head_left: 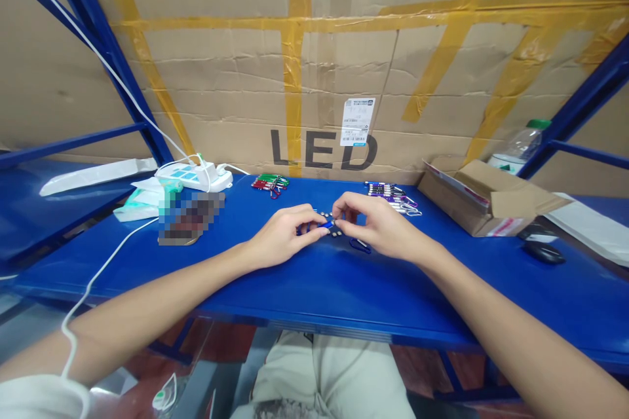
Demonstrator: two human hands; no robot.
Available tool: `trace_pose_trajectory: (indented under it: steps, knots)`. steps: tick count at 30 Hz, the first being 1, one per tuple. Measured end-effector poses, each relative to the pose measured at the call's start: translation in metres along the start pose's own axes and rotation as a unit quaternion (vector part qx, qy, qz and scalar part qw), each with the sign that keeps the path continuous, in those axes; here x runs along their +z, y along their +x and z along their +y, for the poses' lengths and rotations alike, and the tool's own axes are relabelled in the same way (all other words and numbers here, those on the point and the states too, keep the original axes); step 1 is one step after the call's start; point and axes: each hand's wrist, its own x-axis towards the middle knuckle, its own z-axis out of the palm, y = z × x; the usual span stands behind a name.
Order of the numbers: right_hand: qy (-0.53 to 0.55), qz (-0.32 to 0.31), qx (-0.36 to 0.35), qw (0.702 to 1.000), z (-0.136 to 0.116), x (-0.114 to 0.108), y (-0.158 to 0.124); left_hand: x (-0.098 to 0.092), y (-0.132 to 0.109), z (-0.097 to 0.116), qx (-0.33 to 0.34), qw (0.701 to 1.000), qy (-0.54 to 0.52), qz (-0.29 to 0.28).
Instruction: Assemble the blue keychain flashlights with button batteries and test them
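Note:
My left hand (pixel 287 234) pinches a small blue tube (pixel 325 225) between thumb and fingertips, just above the blue table (pixel 289 291). At the tube's right end, my right hand (pixel 372 226) is closed in a pinch; a tiny silvery piece shows at its fingertips, too small to name. Several small round silver pieces (pixel 337 234) lie under and between the hands. A dark blue carabiner clip (pixel 360 246) with a silver part rests beneath my right wrist.
Red and green clip-on tubes (pixel 270 184) lie at the back left, black, purple and white ones (pixel 392 196) at the back right. A power strip (pixel 196 175) with cables stands left. Rightward are an open cardboard box (pixel 484 196), a black mouse (pixel 543 253) and a bottle (pixel 521 144).

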Motion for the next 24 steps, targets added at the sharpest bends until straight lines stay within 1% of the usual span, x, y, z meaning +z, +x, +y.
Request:
trace_pose_trajectory:
  steps: [3,10,14,17,21,24]
  knots:
    - [0.021,-0.003,0.001,1.000,0.001,0.003,0.000,-0.001,-0.001,-0.001,0.007,1.000,0.021,-0.003]
    - [0.015,-0.011,0.005,1.000,0.005,0.007,0.000,-0.002,-0.003,-0.004,0.036,0.995,0.092,-0.019]
    - [0.022,0.017,-0.006,1.000,0.005,0.009,-0.002,-0.003,-0.003,-0.006,0.050,0.996,0.079,-0.017]
    - [0.025,0.036,-0.010,0.999,0.005,0.010,-0.002,-0.003,-0.002,-0.007,0.043,0.997,0.059,-0.019]
    - [0.012,0.035,-0.018,0.999,0.004,0.011,-0.003,-0.002,0.000,-0.005,0.033,0.998,0.049,-0.013]
    - [0.036,0.037,-0.009,0.999,0.004,0.011,-0.003,-0.002,0.000,-0.005,0.034,0.998,0.054,-0.003]
